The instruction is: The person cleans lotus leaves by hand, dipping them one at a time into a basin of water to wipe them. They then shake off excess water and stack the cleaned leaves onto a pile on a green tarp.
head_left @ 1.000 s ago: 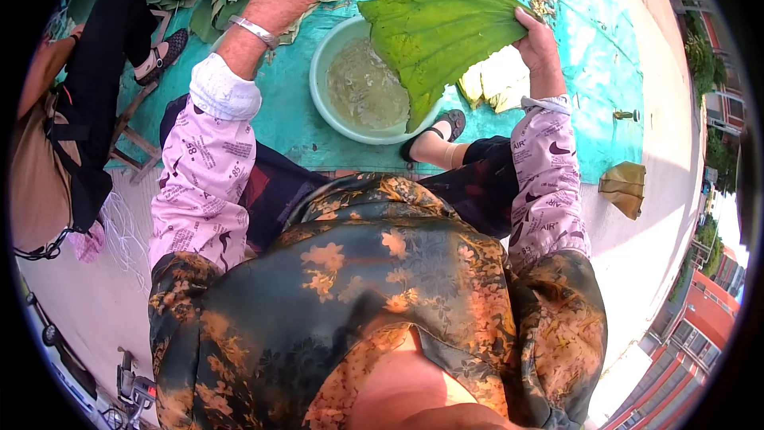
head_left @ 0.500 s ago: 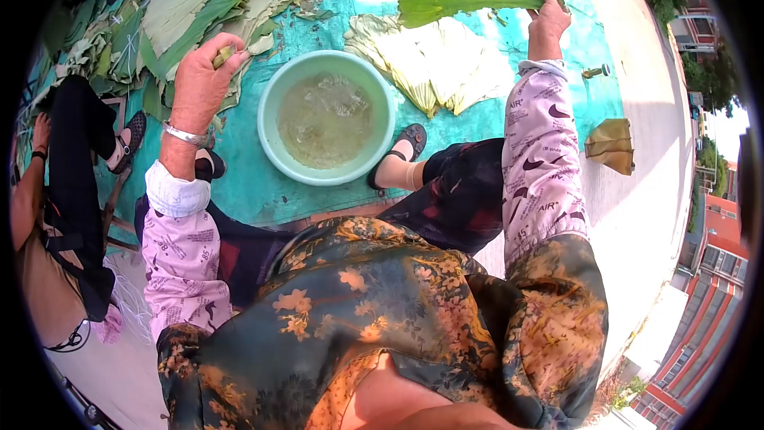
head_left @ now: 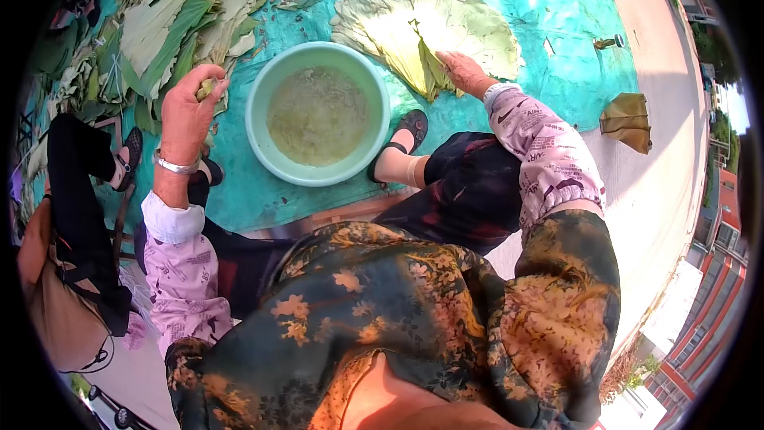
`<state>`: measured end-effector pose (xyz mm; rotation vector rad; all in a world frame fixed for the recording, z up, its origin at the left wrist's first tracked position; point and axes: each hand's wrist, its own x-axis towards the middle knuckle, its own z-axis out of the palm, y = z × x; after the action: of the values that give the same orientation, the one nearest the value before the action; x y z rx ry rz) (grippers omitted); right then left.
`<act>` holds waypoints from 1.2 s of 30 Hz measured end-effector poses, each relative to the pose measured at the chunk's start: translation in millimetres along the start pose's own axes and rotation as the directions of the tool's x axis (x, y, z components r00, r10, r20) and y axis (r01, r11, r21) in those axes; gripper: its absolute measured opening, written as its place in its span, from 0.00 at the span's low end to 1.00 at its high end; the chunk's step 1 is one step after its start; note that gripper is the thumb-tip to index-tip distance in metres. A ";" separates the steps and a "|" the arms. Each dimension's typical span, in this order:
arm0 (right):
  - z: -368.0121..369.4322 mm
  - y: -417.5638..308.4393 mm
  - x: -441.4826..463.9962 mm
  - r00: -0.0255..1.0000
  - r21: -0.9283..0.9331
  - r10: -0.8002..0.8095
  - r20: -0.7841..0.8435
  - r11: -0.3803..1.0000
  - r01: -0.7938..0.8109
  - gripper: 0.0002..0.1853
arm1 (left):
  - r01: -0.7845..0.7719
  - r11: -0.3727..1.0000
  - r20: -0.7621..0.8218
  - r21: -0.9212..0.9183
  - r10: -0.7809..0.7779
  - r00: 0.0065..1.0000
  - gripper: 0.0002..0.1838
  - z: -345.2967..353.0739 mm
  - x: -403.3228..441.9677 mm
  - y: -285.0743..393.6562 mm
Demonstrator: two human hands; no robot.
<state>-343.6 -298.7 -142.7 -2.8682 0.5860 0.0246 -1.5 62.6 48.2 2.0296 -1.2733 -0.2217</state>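
Several broad, pale green leaves (head_left: 446, 24) lie fanned out, overlapping, on the tarp (head_left: 557, 99), between the basin and the tarp's right edge. The right hand (head_left: 465, 74) is positioned at the near right portion of these leaves, fingers extended over the surface; whether the fingers are clamped on a leaf cannot be told. The basin (head_left: 257, 118), round and light green, stands left of the leaves, near the tarp's near edge, and contains cloudy water (head_left: 318, 123). The left hand (head_left: 185, 107) is raised left of the basin, thumb and fingers closed on a small greenish piece (head_left: 207, 89). Beyond this hand, larger leaf stacks (head_left: 167, 40) occupy the far left part of the tarp. A small metal fitting (head_left: 609, 42) lies near the right edge. One folded brown piece (head_left: 626, 122) is located at the near right corner. A co-worker's dark-trousered leg (head_left: 76, 155) is visible at the left.
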 end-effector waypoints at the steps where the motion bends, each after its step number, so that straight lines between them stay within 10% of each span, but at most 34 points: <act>1: 8.0 -1.9 -4.3 0.998 -0.014 0.040 0.058 0.999 -0.039 0.15 | 0.006 1.000 0.007 0.007 -0.006 1.000 0.09 0.3 0.2 0.5; 8: 9.1 -20.0 -0.6 0.891 -0.184 0.275 0.360 0.958 -0.221 0.11 | 0.017 0.999 0.023 0.037 -0.018 1.000 0.10 0.8 -0.5 4.7; 22: -28.5 -0.8 2.7 1.000 -0.610 -0.007 0.028 0.792 0.023 0.15 | 0.030 0.999 0.068 0.013 -0.031 0.997 0.10 -2.8 0.2 17.5; 24: -25.3 -4.3 -3.6 0.930 -0.440 0.217 0.297 0.895 -0.068 0.14 | 0.006 1.000 0.065 0.026 -0.008 0.998 0.09 -1.9 2.3 17.1; 32: 7.9 18.4 -13.4 0.905 -0.172 0.311 0.290 0.947 -0.270 0.12 | -0.020 0.999 0.074 0.034 0.018 0.997 0.09 -3.2 0.9 13.5; 36: 4.3 30.1 -16.2 0.934 -0.343 0.299 0.194 0.913 -0.220 0.14 | -0.023 0.999 0.094 0.033 0.020 0.995 0.09 -4.3 0.7 13.0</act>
<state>-370.1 -318.6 -152.2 -2.9922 0.9891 0.5546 -8.3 60.8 59.9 2.0536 -1.3642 -0.2895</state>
